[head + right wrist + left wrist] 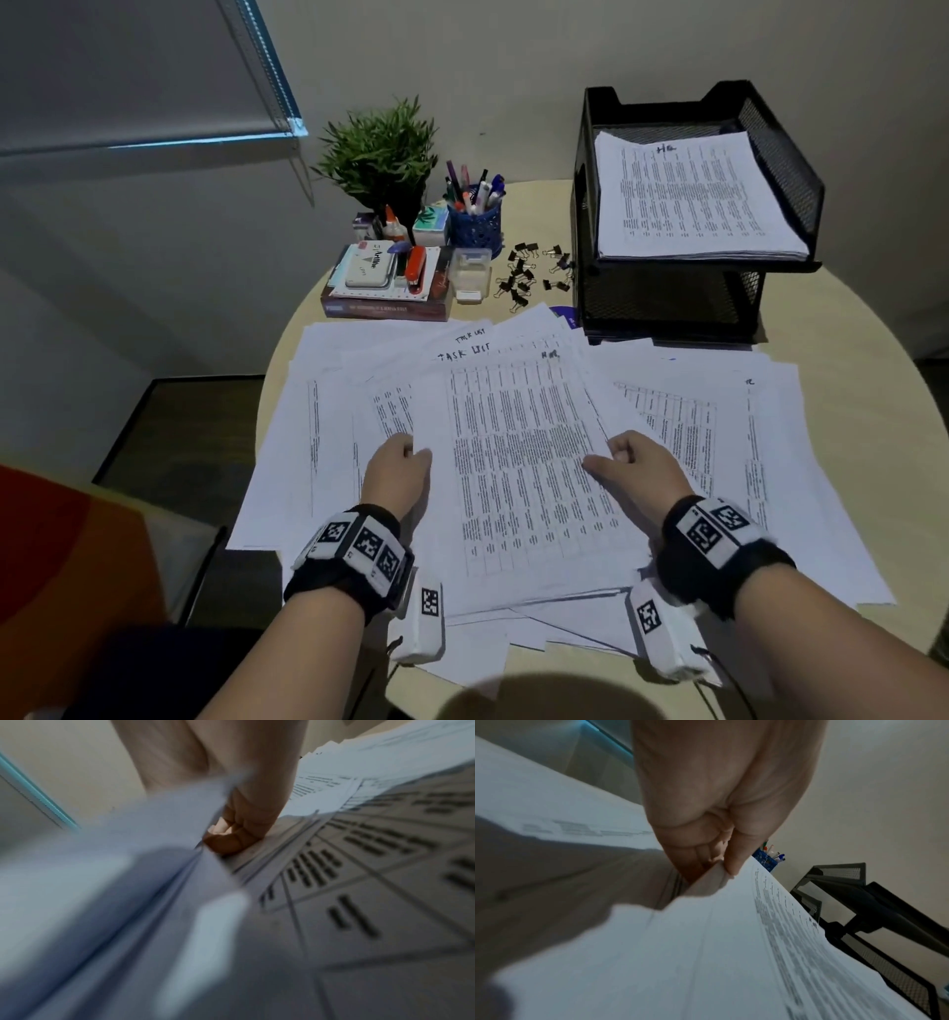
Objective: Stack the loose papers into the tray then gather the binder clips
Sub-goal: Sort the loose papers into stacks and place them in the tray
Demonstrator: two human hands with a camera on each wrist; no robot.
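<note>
Loose printed papers (518, 452) lie fanned over the round table. My left hand (398, 475) pinches the left edge of the top bundle of sheets (731, 933), thumb on top. My right hand (637, 470) grips the right edge of that same bundle (167, 862), thumb over the page and fingers curled under. The black mesh tray (780, 154) stands at the back right with a paper stack (688, 195) in its upper tier. Several black binder clips (534, 277) lie scattered left of the tray.
A blue pen cup (475, 221), a potted plant (380, 149), a glue bottle, a stamp pad and red stapler on a book (385, 282), and a small clear box (470, 275) crowd the table's back left. More sheets (744, 437) spread to the table's right edge.
</note>
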